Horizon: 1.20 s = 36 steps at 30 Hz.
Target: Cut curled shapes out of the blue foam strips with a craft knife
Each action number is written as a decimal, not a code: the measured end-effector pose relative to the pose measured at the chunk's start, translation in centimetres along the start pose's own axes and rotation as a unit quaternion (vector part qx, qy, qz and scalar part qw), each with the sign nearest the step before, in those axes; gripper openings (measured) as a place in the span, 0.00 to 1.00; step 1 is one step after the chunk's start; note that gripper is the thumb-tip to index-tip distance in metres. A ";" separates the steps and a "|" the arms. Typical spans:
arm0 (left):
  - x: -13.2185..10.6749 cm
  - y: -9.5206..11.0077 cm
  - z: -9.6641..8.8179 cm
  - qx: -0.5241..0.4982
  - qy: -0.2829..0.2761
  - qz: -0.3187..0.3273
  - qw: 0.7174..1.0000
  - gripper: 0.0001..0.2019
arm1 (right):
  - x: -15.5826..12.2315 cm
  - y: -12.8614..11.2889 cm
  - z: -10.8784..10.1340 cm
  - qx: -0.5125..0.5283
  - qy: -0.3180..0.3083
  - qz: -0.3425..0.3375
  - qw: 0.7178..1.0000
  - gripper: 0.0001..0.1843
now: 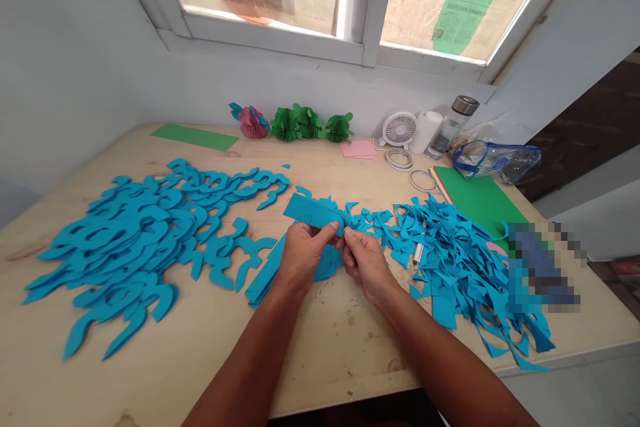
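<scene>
**Two hands meet on a folded-looking blue strip**

Taking the blue strip [304,209] as the middle of the clock and the window [363,47] as twelve, I see a person bent over a pale wooden bench [345,353]. The strip is held up just above the bench. The left hand [304,255] pinches it, thumb on top and fingers beneath. The right hand [369,260] meets it at its three o'clock end, fingers curled in tightly; from where I stand, I cannot tell whether they grip the paper or something hidden behind it.

More blue sheets [266,273] lie at seven o'clock, partly under the left wrist. At nine spreads a broad, overlapping heap of curvy blue cut-outs [145,223]. Between three and four sprawls a tangle of blue scraps [465,257], with a white pen [418,253] at its near-hand edge.

A green sheet [195,137] lies flat at ten. A ruffled pink paper ball [253,124] sits at eleven, and green ruffled ones [307,123] stand near twelve. Between one and two are a small white fan [399,128] and tape rings [400,168]; a clear bottle [443,137] rises at two. Beyond it lies a see-through pouch [515,161], touching green paper [487,203] towards three.
</scene>
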<state>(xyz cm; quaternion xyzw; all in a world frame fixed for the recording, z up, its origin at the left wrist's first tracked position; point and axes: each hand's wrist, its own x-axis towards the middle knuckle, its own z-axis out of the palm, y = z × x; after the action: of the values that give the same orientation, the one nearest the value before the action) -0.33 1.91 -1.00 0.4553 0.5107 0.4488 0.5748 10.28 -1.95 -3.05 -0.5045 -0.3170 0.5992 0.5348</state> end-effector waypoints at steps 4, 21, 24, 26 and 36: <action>0.2 0.0 -0.3 0.027 -0.010 0.006 1.000 0.13 | 0.0 -0.2 0.0 -0.008 0.001 0.000 1.000 0.25; 0.3 -0.5 -0.2 -0.034 0.025 0.012 0.999 0.11 | -0.1 -0.5 0.1 -0.018 -0.002 0.018 1.000 0.26; 0.1 -0.4 -0.3 -0.004 0.029 0.017 0.999 0.11 | -0.1 -0.4 0.1 -0.008 -0.003 0.021 1.000 0.25; 0.0 -0.4 -0.4 0.002 0.027 0.017 0.999 0.11 | 0.0 -0.3 0.0 -0.006 -0.005 0.021 1.000 0.25; 0.3 -0.5 -0.1 -0.046 0.020 -0.005 0.999 0.11 | -0.1 -0.5 0.1 -0.016 0.000 0.022 1.000 0.24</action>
<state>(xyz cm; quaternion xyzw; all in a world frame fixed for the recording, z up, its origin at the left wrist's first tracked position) -0.38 2.12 -1.57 0.4167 0.5034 0.4776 0.5872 10.34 -1.88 -2.56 -0.5200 -0.3156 0.6054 0.5134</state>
